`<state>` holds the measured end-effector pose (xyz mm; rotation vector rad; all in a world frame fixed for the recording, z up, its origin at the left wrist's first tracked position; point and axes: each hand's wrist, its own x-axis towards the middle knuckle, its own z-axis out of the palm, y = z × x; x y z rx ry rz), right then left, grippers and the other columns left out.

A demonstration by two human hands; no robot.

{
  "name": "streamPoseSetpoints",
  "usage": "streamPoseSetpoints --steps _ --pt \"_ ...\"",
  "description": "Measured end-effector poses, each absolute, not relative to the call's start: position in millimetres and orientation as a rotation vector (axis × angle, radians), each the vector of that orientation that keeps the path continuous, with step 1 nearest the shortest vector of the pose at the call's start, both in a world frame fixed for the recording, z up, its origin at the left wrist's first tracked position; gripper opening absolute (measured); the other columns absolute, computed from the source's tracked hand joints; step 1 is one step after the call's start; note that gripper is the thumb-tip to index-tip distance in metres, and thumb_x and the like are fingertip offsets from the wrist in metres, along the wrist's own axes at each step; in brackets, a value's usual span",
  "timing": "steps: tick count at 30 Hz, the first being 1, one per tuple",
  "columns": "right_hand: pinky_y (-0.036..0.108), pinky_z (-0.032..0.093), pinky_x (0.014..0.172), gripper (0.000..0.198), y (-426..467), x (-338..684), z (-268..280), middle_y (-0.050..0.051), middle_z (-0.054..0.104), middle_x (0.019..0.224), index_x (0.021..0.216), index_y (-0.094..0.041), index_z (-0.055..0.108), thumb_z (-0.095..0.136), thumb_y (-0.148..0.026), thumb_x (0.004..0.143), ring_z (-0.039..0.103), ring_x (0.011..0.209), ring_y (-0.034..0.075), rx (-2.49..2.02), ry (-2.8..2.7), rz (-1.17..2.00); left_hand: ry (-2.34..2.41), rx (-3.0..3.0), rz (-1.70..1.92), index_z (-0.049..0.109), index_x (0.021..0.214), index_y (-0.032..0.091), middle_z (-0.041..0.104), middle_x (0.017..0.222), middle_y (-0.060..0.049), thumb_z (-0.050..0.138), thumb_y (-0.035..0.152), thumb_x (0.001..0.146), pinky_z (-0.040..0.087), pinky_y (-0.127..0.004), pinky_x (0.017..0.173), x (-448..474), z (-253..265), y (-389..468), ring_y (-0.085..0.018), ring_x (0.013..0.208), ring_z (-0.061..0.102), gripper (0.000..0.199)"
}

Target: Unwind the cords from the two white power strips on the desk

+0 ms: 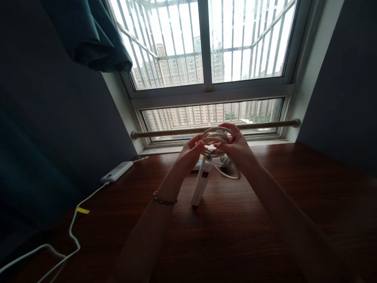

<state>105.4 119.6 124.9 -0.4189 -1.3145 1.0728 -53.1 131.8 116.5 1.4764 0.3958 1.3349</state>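
Note:
Between my two hands is a coiled white cable (216, 138), its loops bunched together above the wooden table. My left hand (191, 152) grips the coil's left side with closed fingers. On the opposite side, my right hand (234, 143) is wrapped round the loops. Below the coil a white power strip (202, 182) hangs tilted, its lower end at the tabletop, with a dark switch near its upper end. The cable appears to join it there. One loose loop sags under my right hand. Some fingertips are hidden behind the coil.
The brown wooden table (235, 220) reaches the window. Behind my hands lies another bundled white cable (225, 160). At left rests a white power strip (118, 171), its cord (72, 228) running toward me with a yellow tag (83, 210). A horizontal rail (265, 125) crosses the window.

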Motion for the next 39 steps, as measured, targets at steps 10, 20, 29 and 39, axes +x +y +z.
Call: streamPoseSetpoints --steps 10,20,29,39 --pt "0.025 0.051 0.060 0.075 130.1 119.2 129.0 -0.005 0.058 0.076 0.107 -0.026 0.034 0.082 -0.021 0.051 0.061 0.062 0.013 -0.397 -1.020 1.215 0.791 1.933 0.617 0.055 0.109 0.014 0.063 0.092 -0.004 0.073 0.028 0.062 0.045 -0.026 0.071 -58.7 110.8 132.9 -0.016 0.083 0.059 0.053" --pt "0.030 0.056 0.059 0.025 177.9 158.8 116.3 -0.006 0.055 0.075 0.096 -0.024 0.036 0.055 -0.016 0.082 0.062 0.062 0.011 -0.434 -0.632 1.012 1.282 2.106 0.563 0.055 0.087 0.015 0.064 0.078 -0.002 0.070 0.043 0.059 0.040 -0.024 0.059 -108.1 134.7 128.1 -0.016 0.070 0.059 0.042" --pt "0.034 0.057 0.062 0.032 208.1 230.2 55.8 -0.004 0.062 0.076 0.107 -0.027 0.033 0.051 -0.013 0.085 0.066 0.067 0.014 -0.584 -0.540 0.897 1.544 2.478 0.556 0.054 0.090 0.019 0.061 0.070 0.002 0.071 0.041 0.054 0.035 -0.023 0.054 -129.2 87.6 150.8 -0.015 0.064 0.056 0.045" --pt "0.018 0.049 0.046 0.011 180.5 302.5 -16.4 0.006 0.066 0.072 0.083 -0.014 0.051 0.056 -0.005 0.078 0.062 0.057 0.012 -0.841 -0.553 0.998 1.544 2.716 0.590 0.057 0.103 0.023 0.057 0.113 -0.006 0.070 0.034 0.057 0.043 -0.033 0.080 -122.6 33.6 153.6 -0.024 0.093 0.057 0.049"
